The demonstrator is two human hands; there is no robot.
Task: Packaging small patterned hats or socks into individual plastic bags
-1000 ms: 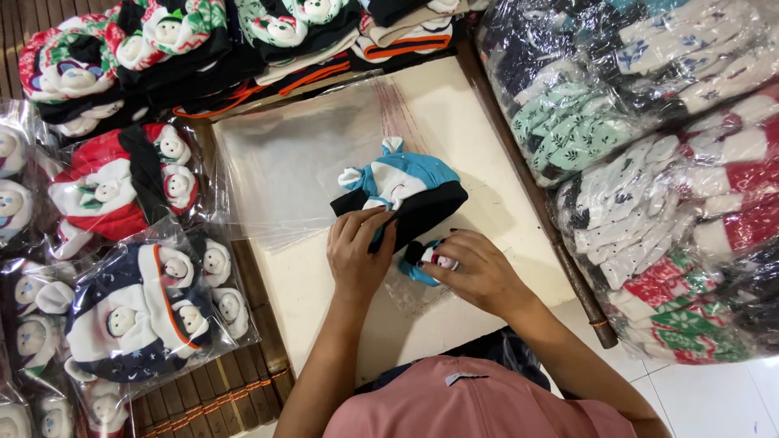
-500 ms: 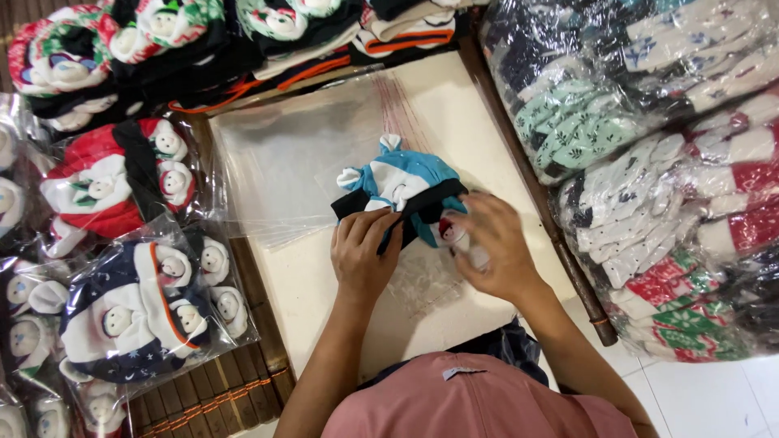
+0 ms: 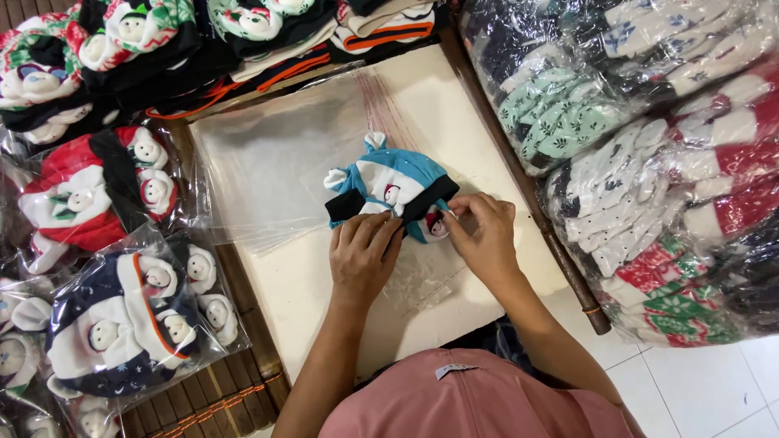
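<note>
A folded bundle of blue, white and black plush socks [image 3: 388, 185] with small snowman faces lies on a cream board [image 3: 316, 284]. My left hand [image 3: 363, 253] presses its near edge with fingers on the black cuff. My right hand [image 3: 480, 231] pinches the right end of the bundle by a small red-and-white face. A clear plastic bag [image 3: 422, 284] lies flat under both hands.
A stack of clear bags [image 3: 268, 174] lies on the board's far left. Bagged plush socks [image 3: 130, 316] lie at the left, loose pairs [image 3: 162, 40] at the top. Large plastic-wrapped sock bundles [image 3: 649, 138] fill the right. White floor tiles [image 3: 698, 389] show at lower right.
My right hand moved from the near side of the bundle up to its right end. The left hand stayed on the cuff.
</note>
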